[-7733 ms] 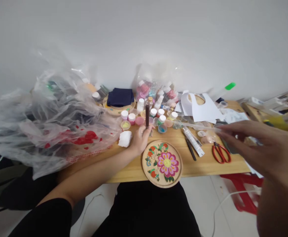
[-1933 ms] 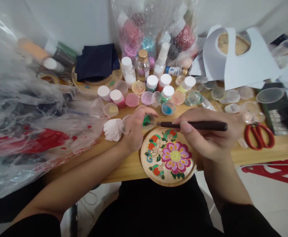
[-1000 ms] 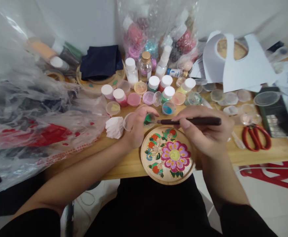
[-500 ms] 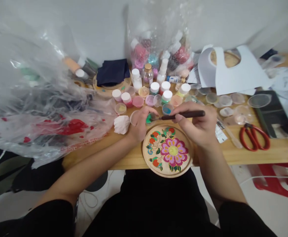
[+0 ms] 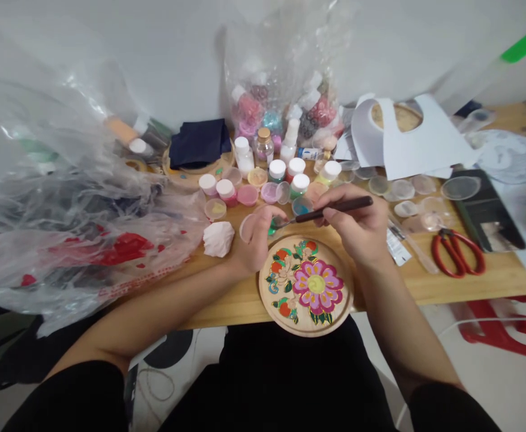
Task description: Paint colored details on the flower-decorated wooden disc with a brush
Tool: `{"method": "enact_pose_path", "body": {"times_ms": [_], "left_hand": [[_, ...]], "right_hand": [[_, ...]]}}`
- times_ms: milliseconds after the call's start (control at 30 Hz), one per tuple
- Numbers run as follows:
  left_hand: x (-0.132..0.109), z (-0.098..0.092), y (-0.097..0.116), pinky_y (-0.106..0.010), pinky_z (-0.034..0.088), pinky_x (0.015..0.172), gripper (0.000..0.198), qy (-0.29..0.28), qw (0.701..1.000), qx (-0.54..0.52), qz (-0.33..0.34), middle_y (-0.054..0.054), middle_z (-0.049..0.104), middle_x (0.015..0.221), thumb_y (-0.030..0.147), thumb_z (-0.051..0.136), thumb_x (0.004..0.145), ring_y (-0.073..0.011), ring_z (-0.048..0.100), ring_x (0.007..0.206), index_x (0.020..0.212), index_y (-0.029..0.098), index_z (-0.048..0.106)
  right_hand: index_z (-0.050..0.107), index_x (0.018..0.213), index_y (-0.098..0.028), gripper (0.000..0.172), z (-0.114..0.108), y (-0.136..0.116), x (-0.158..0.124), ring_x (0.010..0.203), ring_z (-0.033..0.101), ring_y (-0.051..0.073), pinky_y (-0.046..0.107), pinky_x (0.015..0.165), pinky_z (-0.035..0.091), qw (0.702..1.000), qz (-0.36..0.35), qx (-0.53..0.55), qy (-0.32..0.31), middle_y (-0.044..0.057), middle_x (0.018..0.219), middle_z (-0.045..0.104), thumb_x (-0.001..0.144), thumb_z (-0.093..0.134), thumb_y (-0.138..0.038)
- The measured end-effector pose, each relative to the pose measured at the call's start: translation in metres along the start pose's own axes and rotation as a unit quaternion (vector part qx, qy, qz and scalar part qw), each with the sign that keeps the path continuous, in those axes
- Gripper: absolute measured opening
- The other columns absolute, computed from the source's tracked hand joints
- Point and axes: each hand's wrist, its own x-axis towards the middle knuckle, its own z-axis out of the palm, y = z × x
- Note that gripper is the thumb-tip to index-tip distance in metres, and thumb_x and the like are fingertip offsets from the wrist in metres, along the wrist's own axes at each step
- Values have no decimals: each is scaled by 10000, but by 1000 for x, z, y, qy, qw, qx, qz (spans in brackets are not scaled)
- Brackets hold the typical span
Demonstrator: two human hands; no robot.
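Observation:
My left hand (image 5: pixel 256 243) is closed around a small clear cup of green paint (image 5: pixel 272 227), partly hidden by the fingers. My right hand (image 5: pixel 357 225) grips a slim tool with a dark handle (image 5: pixel 335 209). Its thin metal end reaches into the green cup; the tip's exact shape is too small to make out. Just below both hands lies a round wooden plaque (image 5: pixel 269 306), overhanging the table's front edge. On it is a pink and magenta flower with a yellow centre, plus orange, green and blue parts in gold outlines. Some petals at its upper left are bare wood.
Behind the hands stand several white-capped paint jars (image 5: pixel 299 185) and small cups, one holding blue paint (image 5: pixel 302 207). A crumpled white tissue (image 5: pixel 218 238) lies left. Red-handled pliers (image 5: pixel 459 252) and a dark phone (image 5: pixel 486 210) are right. A large plastic bag (image 5: pixel 155 258) covers the table's left end.
The whole view has shifted a little, so the table and plaque appear slightly lower. Both hands keep their holds, with the tool's end still at the green cup.

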Motion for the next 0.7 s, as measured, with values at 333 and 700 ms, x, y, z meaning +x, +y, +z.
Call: {"method": "enact_pose_path", "body": {"times_ms": [333,700], "left_hand": [[0,0,3,-375,538,835,625,2,1000,-27,-13,-54,721,866,724,338,1021,-209,676,864,845,226,673],[0,-1,0,-349,541,791,632,-9,998,-59,-14,-44,728,868,753,377,1001,-186,671,818,859,225,694]], "right_hand": [[691,613,-208,89,9,9,6,409,549,90,227,407,423,984,139,83,70,-40,512,605,642,628,-151],[738,724,-226,69,2,6,-7,524,582,120,287,541,522,998,29,-36,33,-22,614,642,765,682,-229]]}}
